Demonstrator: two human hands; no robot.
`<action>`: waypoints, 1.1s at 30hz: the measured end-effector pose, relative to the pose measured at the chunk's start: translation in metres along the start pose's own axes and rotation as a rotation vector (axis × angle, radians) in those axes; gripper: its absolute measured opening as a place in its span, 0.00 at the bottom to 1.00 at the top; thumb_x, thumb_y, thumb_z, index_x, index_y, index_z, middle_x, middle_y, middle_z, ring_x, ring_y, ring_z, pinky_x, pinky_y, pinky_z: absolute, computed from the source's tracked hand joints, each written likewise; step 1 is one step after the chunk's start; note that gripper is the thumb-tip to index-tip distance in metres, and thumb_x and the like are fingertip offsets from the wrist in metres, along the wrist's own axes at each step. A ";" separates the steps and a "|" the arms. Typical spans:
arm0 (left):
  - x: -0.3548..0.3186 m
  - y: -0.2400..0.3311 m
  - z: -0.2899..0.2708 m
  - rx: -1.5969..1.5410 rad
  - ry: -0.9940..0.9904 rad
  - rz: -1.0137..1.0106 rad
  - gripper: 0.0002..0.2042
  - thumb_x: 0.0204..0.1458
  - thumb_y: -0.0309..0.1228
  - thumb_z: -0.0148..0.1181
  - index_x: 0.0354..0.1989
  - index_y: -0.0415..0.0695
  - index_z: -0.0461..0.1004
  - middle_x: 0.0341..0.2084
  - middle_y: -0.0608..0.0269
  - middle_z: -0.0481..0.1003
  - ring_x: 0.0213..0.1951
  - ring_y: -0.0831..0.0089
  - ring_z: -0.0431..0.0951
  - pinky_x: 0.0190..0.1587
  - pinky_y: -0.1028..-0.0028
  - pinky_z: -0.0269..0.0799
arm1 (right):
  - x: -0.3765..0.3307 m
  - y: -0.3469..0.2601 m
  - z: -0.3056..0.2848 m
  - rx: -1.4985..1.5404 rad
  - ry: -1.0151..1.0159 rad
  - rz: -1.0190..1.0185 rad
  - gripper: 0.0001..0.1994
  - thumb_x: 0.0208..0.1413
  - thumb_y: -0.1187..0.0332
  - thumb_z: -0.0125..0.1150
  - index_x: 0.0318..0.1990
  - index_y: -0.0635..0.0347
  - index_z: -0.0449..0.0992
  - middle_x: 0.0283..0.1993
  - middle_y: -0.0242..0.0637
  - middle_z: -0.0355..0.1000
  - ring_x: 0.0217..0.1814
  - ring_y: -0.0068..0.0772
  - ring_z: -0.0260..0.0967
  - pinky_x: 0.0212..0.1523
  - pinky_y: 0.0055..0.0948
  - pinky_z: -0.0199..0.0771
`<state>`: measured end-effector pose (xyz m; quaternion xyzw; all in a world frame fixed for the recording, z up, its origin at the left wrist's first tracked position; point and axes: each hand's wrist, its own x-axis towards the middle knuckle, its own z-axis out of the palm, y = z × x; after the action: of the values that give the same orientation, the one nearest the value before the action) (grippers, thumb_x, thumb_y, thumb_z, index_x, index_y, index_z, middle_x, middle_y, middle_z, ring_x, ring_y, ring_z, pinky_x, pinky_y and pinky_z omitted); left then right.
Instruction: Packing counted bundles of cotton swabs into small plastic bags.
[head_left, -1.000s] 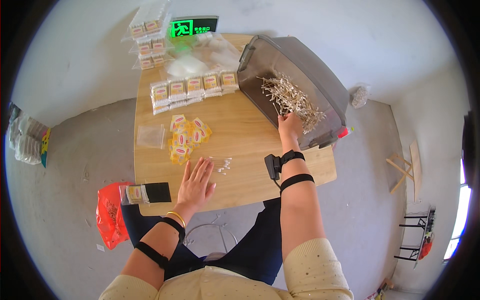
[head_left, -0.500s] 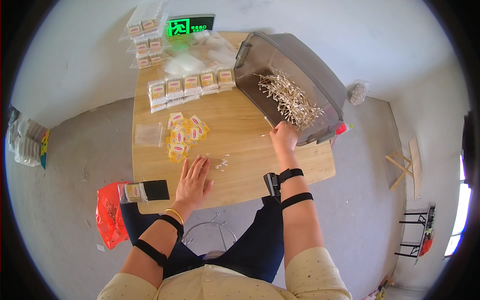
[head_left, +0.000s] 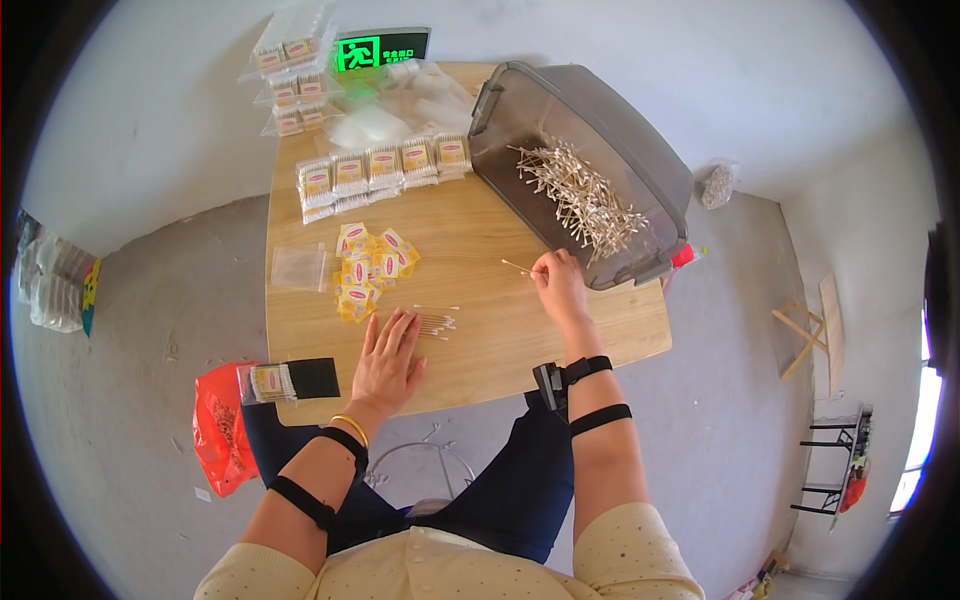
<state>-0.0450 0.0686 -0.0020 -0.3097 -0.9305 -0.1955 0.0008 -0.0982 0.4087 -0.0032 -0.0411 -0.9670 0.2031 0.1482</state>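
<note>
We see a cotton swab (head_left: 515, 266) poking leftward from our right hand (head_left: 560, 283), whose grip is pinched around its stick beside the near edge of the grey bin (head_left: 640, 130); whether a second one is tucked in there, we cannot tell. We judge it very light, with a thin, fairly stiff stick that could snap or roll and soft ends that would crush or soil, so the bare middle of the stick seems the best hold. Our left hand (head_left: 388, 360) lies flat, its grip loose with fingers extended, over the near ends of a small row of swabs (head_left: 437, 323). The tabletop (head_left: 470, 240) is pale wood, looks smooth, and bears yellow cards (head_left: 365, 272) and a row of filled packs (head_left: 384, 166). Around us are a grey floor (head_left: 720, 400), pale walls and a red bag (head_left: 222, 430) at the left.
</note>
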 end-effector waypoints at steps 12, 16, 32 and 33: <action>0.000 0.000 -0.002 0.037 -0.019 0.017 0.33 0.60 0.40 0.53 0.72 0.42 0.55 0.73 0.60 0.54 0.75 0.62 0.49 0.76 0.52 0.38 | -0.019 -0.115 0.042 0.500 -0.223 0.041 0.01 0.52 0.73 0.63 0.31 0.56 0.76 0.31 0.40 0.74 0.41 0.47 0.73 0.41 0.45 0.74; 0.002 0.003 -0.002 0.014 -0.029 0.010 0.32 0.60 0.40 0.53 0.72 0.43 0.56 0.73 0.60 0.55 0.75 0.63 0.50 0.76 0.51 0.38 | -0.018 -0.086 0.033 0.239 -0.121 -0.014 0.02 0.53 0.72 0.63 0.32 0.56 0.76 0.34 0.41 0.74 0.42 0.47 0.73 0.44 0.44 0.73; -0.001 0.001 -0.001 0.023 -0.030 -0.004 0.31 0.60 0.40 0.53 0.72 0.44 0.57 0.72 0.61 0.55 0.74 0.64 0.51 0.76 0.52 0.38 | 0.009 -0.010 -0.022 -0.281 -0.117 0.662 0.25 0.56 0.59 0.65 0.56 0.65 0.69 0.63 0.53 0.63 0.61 0.53 0.70 0.57 0.45 0.75; -0.001 0.000 0.000 0.007 -0.030 -0.006 0.31 0.60 0.40 0.53 0.72 0.44 0.57 0.72 0.61 0.55 0.74 0.64 0.51 0.76 0.52 0.38 | 0.006 -0.010 -0.021 -0.277 -0.121 0.659 0.25 0.56 0.59 0.65 0.56 0.65 0.69 0.63 0.53 0.63 0.61 0.53 0.70 0.57 0.45 0.75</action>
<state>-0.0440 0.0686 -0.0023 -0.3097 -0.9321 -0.1874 -0.0129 -0.0981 0.4084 0.0208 -0.3581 -0.9273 0.1090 0.0102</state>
